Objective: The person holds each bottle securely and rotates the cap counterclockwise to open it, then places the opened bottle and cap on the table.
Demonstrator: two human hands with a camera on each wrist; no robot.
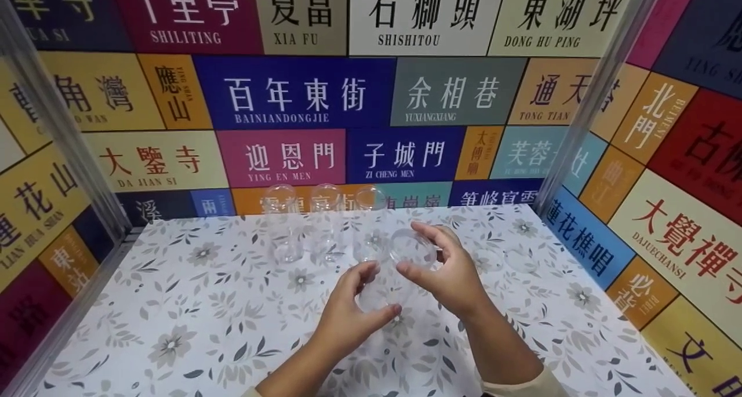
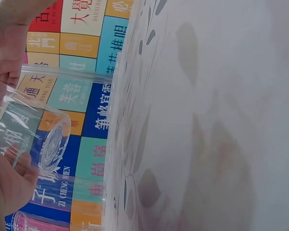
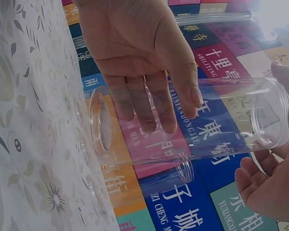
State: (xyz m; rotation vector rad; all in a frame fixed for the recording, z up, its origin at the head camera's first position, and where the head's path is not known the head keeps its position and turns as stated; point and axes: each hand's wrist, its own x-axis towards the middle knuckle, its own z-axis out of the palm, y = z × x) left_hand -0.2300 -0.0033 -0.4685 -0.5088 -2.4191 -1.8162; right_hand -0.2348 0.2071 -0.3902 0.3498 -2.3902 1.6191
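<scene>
A clear, smooth-sided plastic jar [image 3: 212, 144] is held above the table between both hands. In the head view, the left hand [image 1: 353, 310] curves its fingers and thumb round the lower body of the jar. The right hand [image 1: 452, 263] spans the jar's round top end, thumb on one side and fingers on the other. Seen from the right wrist, the left hand's fingers show behind the transparent wall, while the right fingers grip near the ringed end. Whether that ring is a lid or a rim, I cannot tell. The jar's base [image 2: 55, 149] hangs free in the left wrist view.
Three similar clear jars, a left one [image 1: 282, 229], a middle one [image 1: 324, 229] and a right one [image 1: 369, 229], stand in a row towards the back. Clear round pieces [image 1: 522, 261] lie at the right. Printed panels [image 1: 301, 93] enclose the flower-patterned table [image 1: 232, 327].
</scene>
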